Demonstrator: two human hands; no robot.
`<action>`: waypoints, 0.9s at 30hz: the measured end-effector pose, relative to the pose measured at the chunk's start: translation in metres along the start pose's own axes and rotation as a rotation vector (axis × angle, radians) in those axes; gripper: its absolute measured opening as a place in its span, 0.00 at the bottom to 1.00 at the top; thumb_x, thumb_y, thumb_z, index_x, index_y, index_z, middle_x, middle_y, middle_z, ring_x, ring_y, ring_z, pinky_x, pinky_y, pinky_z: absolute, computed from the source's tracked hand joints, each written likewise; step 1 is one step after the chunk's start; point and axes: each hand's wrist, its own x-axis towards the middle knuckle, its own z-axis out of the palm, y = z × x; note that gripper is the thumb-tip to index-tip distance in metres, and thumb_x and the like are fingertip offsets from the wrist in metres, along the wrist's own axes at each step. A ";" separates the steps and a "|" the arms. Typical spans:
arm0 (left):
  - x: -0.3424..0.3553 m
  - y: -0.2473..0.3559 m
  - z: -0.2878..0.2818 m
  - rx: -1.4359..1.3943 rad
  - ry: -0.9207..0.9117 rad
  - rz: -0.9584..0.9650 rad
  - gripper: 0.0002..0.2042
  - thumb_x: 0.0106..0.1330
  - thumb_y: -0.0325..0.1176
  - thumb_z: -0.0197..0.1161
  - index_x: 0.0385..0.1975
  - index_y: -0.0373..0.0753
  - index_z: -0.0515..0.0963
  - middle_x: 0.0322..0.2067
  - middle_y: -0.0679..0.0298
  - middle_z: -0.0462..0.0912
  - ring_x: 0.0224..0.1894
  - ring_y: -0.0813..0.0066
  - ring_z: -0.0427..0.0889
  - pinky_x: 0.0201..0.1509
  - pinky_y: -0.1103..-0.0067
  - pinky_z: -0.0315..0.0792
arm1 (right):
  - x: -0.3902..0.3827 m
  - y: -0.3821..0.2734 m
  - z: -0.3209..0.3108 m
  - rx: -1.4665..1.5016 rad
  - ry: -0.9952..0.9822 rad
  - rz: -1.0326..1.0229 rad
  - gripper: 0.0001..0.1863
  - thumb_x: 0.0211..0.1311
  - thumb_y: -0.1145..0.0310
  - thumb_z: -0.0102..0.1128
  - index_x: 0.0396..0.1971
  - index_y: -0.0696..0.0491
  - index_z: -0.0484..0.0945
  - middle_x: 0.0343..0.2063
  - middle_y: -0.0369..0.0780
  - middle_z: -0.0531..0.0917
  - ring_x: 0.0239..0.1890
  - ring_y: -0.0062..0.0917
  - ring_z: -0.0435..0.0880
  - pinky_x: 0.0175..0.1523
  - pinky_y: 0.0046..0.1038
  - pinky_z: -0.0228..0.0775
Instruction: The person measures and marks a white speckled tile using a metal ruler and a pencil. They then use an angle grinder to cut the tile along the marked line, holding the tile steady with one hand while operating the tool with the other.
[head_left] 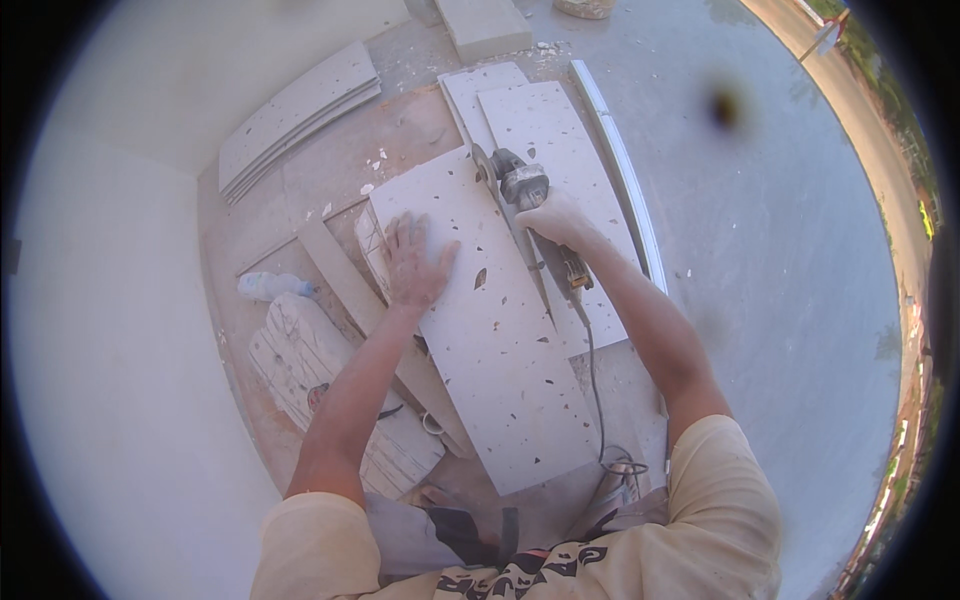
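My right hand is wrapped round the body of an angle grinder. The grinder's disc stands at the right edge of a long white speckled slab, near its far end; whether it touches the slab I cannot tell. From the grinder's rear a dark cord runs back toward me. With fingers spread, my left hand lies flat on the slab's left side. Another speckled slab lies beyond and to the right, partly beneath the first.
A stack of slabs rests by the left wall. A plastic bottle, a scored board and a wooden plank lie left of my arm. To the right runs a long metal bar. A pale block sits at the far end.
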 end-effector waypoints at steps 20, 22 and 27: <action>0.002 0.000 0.008 -0.024 0.042 0.026 0.36 0.66 0.55 0.67 0.67 0.35 0.73 0.69 0.46 0.68 0.74 0.45 0.59 0.79 0.52 0.50 | -0.095 0.031 -0.053 0.070 -0.015 0.042 0.30 0.43 0.60 0.74 0.46 0.63 0.80 0.35 0.46 0.86 0.36 0.30 0.87 0.40 0.31 0.79; -0.001 -0.004 0.008 -0.001 0.024 0.015 0.36 0.67 0.56 0.66 0.68 0.35 0.72 0.70 0.46 0.67 0.75 0.46 0.58 0.80 0.53 0.50 | -0.119 0.028 -0.064 0.093 -0.029 0.042 0.30 0.43 0.59 0.75 0.43 0.64 0.81 0.36 0.48 0.86 0.38 0.31 0.87 0.41 0.32 0.79; -0.002 -0.007 0.009 0.013 0.013 0.007 0.37 0.68 0.58 0.64 0.68 0.35 0.72 0.71 0.47 0.65 0.75 0.48 0.58 0.80 0.54 0.48 | -0.171 0.038 -0.087 0.113 0.026 0.074 0.31 0.42 0.58 0.75 0.44 0.65 0.80 0.35 0.47 0.86 0.37 0.31 0.87 0.38 0.32 0.79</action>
